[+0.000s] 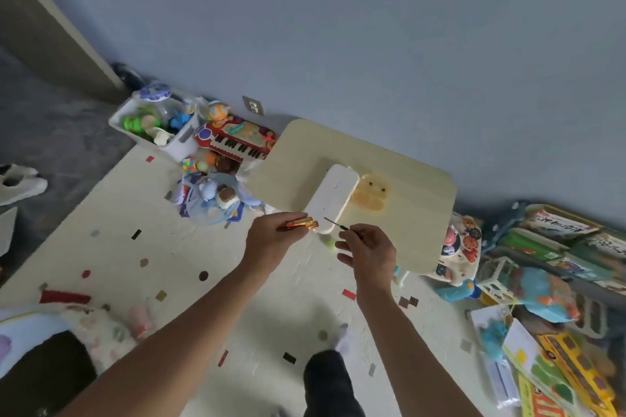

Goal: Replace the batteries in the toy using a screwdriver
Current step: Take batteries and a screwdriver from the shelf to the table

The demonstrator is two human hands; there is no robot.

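Here, low in the centre of the frame, your two bare forearms reach out over the speckled floor mat (189, 247). Your left hand (271, 244) has its grip closed around a pair of gold and red batteries (302, 224), pinched side by side and pointing right. Your right hand (371, 252) pinches the dark handle of a thin screwdriver (338, 225) between thumb and fingertip, the other fingers hanging loose, the blade aimed up and left toward the batteries.

Just beyond both hands, in the middle of the frame, a white oblong toy (333, 199) lies on a low cream tabletop (399, 179), beside a pale yellow duck-shaped piece (370, 194). Whether its battery door is on or off cannot be told from this angle.

To do this step well, likely bringing cells and tool to the toy, set the batteries down on the tabletop close to the toy so your left hand can steady the body. Seat the tip square in the screw before turning, and keep any loosened screw on the tabletop, not on the patterned mat, where it would vanish among the specks.

Farther off, a red toy piano (233, 140) and a white bin of toys (155, 127) sit against the blue wall at upper left.
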